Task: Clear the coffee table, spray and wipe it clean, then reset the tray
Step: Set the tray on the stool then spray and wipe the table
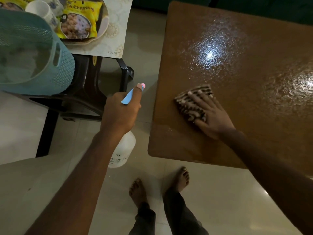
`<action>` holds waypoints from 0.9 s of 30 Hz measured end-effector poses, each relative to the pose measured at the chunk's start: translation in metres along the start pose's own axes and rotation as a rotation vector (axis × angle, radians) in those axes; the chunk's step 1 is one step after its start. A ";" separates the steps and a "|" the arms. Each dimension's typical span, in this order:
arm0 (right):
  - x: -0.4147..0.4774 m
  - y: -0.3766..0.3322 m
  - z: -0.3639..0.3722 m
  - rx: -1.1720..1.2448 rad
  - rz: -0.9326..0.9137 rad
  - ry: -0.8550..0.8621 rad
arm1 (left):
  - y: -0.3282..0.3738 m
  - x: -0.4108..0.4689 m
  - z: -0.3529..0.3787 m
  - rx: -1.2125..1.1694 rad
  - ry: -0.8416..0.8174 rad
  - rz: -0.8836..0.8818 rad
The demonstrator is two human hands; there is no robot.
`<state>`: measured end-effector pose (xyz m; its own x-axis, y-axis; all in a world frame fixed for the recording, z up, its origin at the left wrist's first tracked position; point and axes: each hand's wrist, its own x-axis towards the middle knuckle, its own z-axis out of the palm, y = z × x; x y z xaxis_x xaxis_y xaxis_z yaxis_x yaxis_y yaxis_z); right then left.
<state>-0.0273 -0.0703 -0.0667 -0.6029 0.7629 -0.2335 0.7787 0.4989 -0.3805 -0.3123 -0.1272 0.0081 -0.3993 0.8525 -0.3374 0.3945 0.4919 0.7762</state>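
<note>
The brown coffee table (245, 53) fills the right side, its top bare and glistening with spray droplets. My right hand (213, 114) presses flat, fingers spread, on a dark striped cloth (191, 102) near the table's left edge. My left hand (121, 112) grips the neck of a white spray bottle (124, 150) with a blue and pink trigger head, held over the floor just left of the table. At the top left, on a patterned mat, a tray (103, 29) holds yellow snack packets (79, 22) and a white cup (39, 8).
A teal woven basket (33, 56) sits on a dark plastic stool (84, 99) at the left, next to the mat. Pale floor tiles run between stool and table. My bare feet (159, 185) stand at the table's near corner.
</note>
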 end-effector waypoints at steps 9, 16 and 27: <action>0.069 -0.070 0.024 0.018 0.252 0.144 | -0.006 -0.010 0.007 -0.033 0.017 0.067; -0.029 -0.062 0.042 -0.040 0.020 0.000 | -0.015 -0.034 0.006 -0.077 -0.103 0.012; -0.103 -0.057 0.048 0.301 0.644 0.228 | -0.054 -0.076 0.019 0.178 -0.489 -0.060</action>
<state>-0.0178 -0.1970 -0.0638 0.0334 0.9488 -0.3142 0.8648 -0.1851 -0.4668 -0.2879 -0.2155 -0.0182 -0.0093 0.7841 -0.6206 0.5348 0.5283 0.6595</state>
